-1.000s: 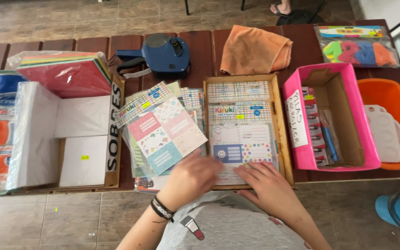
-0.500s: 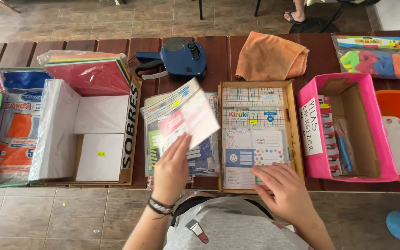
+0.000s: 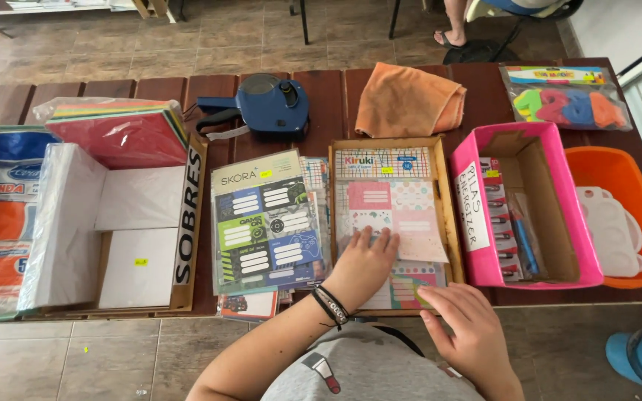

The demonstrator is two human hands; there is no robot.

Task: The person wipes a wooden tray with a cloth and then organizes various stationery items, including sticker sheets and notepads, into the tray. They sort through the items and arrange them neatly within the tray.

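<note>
From the head camera, the left hand [image 3: 365, 261] lies flat, fingers spread, on a pink sticker sheet [image 3: 395, 215] inside the wooden tray [image 3: 446, 200] on the desk [image 3: 321, 104]. The sheet sits just ahead of that hand, its long side running left to right. The right hand [image 3: 464, 327] is loosely curled at the tray's near edge, holding nothing. The left hand is nearer the sheet. A green label pack [image 3: 265, 219] lies just left of the tray.

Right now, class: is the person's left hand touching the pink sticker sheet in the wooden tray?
Touching. The head view shows the left hand lying flat with fingers spread on the pink sticker sheet inside the wooden tray; no gap shows.
</note>
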